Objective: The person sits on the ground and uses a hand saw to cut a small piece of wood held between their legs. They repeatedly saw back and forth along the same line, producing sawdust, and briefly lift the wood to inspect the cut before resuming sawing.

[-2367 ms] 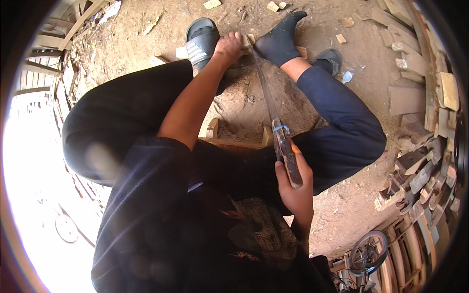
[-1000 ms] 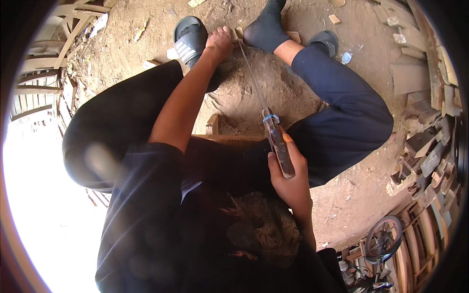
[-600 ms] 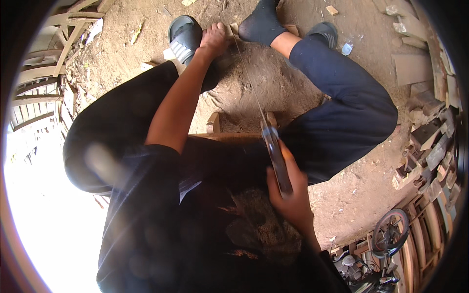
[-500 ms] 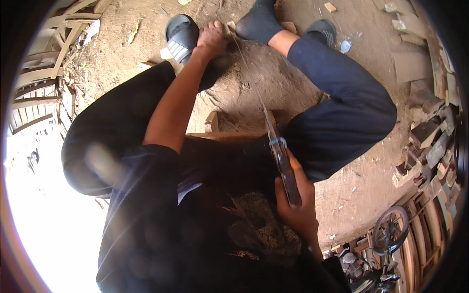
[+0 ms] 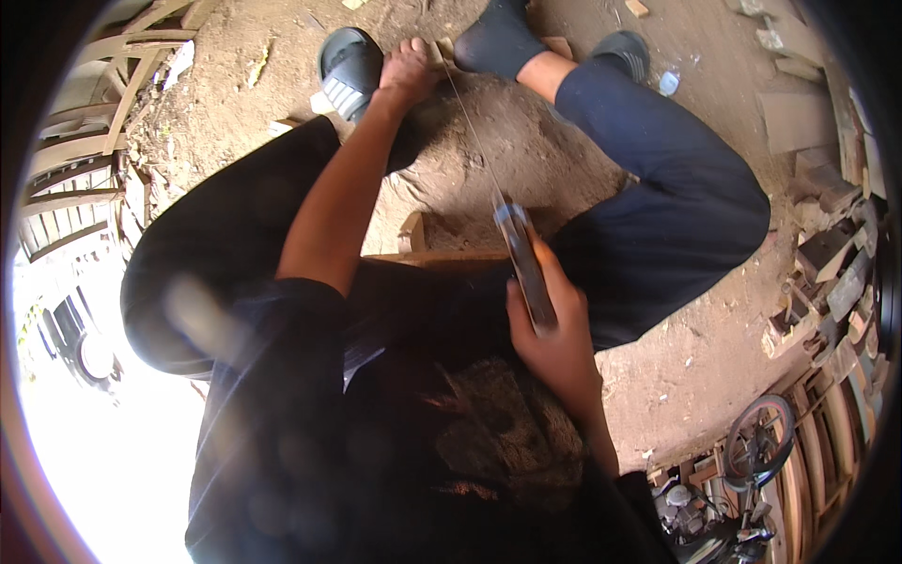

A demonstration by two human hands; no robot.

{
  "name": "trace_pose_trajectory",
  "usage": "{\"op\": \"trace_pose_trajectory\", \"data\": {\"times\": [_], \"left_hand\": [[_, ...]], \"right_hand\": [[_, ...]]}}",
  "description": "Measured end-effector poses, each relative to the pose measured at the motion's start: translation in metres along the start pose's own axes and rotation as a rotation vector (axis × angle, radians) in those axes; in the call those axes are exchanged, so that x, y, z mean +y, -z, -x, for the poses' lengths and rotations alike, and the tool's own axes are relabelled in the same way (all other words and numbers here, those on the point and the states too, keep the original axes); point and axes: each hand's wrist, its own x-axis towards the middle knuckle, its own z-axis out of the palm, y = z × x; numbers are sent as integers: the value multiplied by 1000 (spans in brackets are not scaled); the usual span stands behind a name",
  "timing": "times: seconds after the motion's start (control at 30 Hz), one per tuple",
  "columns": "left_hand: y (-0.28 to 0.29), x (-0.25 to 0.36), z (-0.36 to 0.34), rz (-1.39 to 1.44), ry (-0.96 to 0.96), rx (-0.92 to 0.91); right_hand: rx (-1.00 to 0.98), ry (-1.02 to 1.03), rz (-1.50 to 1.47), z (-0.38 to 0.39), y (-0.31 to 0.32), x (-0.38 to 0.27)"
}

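Observation:
My left hand (image 5: 406, 70) grips a small pale wooden piece (image 5: 436, 53) on the ground between a dark slide sandal (image 5: 348, 70) and my right foot in a dark sock (image 5: 498, 38). The thin blade of a hand saw (image 5: 474, 132) reaches from that piece toward my body, its far end at the wood. My right hand (image 5: 554, 301) is closed round the saw's long dark handle (image 5: 531, 273), which has a blue band near the blade and is blurred. A wooden seat or frame (image 5: 418, 256) shows behind it, partly hidden by my legs.
Dirt floor (image 5: 235, 113) with scattered offcuts lies around me. Stacked wood pieces (image 5: 832, 273) line the right, slatted wooden framing (image 5: 85, 150) the upper left. A second sandal (image 5: 629, 52) lies beyond my right leg. A motorbike (image 5: 714, 517) stands lower right. The left side is glaringly bright.
My right hand and saw handle shifted slightly back and forth, now farther forward than half a second ago. My left hand stays on the wood; the whole view has shifted a little.

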Motion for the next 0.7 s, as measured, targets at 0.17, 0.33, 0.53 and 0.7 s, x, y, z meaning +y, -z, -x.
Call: {"op": "trace_pose_trajectory", "data": {"times": [0.17, 0.33, 0.53, 0.7], "left_hand": [[11, -4, 9, -10, -2, -3], [6, 4, 2, 47, 1, -5], [-2, -1, 2, 35, 6, 16], [-4, 2, -4, 65, 21, 26]], "right_hand": [[18, 79, 52, 22, 4, 2], [1, 25, 64, -3, -3, 0], [4, 70, 56, 3, -10, -6], [45, 63, 77, 8, -11, -3]]}}
